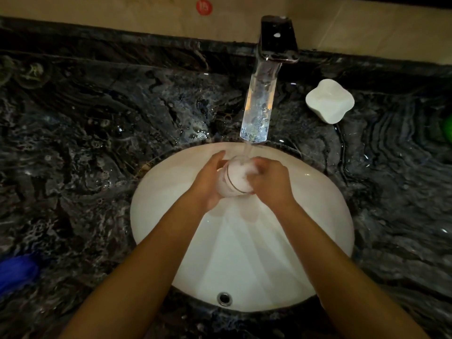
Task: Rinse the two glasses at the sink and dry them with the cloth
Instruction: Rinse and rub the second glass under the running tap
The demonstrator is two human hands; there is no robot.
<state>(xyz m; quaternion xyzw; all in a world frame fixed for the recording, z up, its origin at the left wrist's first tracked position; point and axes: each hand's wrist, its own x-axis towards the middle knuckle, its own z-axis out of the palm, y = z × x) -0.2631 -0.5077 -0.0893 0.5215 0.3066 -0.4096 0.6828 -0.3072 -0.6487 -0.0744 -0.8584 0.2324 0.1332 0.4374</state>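
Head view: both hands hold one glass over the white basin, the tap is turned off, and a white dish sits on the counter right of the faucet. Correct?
Not quite. The head view shows water running from the faucet into the glass. The rest holds: left hand and right hand hold it over the white basin, white dish right of the faucet.

White oval basin (293, 241) was set in a black surface (97, 143) veined with grey-blue swirls. Clear glass (234, 182) bore a thin dark band. White lobed dish (329, 100); blue cloth (17, 270); red round sticker (204, 7) on beige wall (122, 11).
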